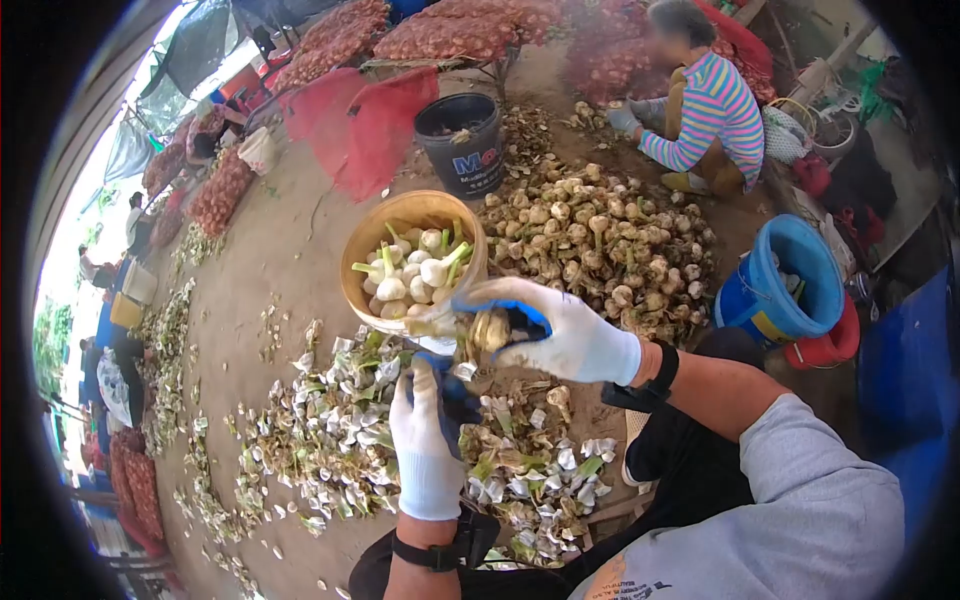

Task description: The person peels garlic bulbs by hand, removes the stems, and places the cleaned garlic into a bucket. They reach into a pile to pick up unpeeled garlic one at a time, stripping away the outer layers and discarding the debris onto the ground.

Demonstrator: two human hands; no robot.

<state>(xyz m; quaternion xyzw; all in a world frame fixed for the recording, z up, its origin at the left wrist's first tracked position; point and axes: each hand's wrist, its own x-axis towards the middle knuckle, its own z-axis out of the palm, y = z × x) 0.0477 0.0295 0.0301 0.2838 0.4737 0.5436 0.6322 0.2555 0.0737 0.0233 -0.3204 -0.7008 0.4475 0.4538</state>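
My right hand (575, 335), in a white glove with blue palm coating, is closed around a garlic bulb (489, 331) with dry brown skin. Just below and left of it, my left hand (425, 425) wears a matching glove, its thumb raised and its fingers curled; what they grip is hidden. Beyond both hands stands a tan bucket (365, 240) with peeled white garlic bulbs (392, 288) in it, some with green stems. Under the hands, white and brown garlic peelings (340, 425) cover the ground.
A large heap of unpeeled garlic (610, 240) lies ahead to the right. A black bucket (459, 165) stands behind the tan one, and a blue bucket (800, 275) at right. Another person (705, 115) crouches beyond the heap. Red net sacks (450, 30) fill the back.
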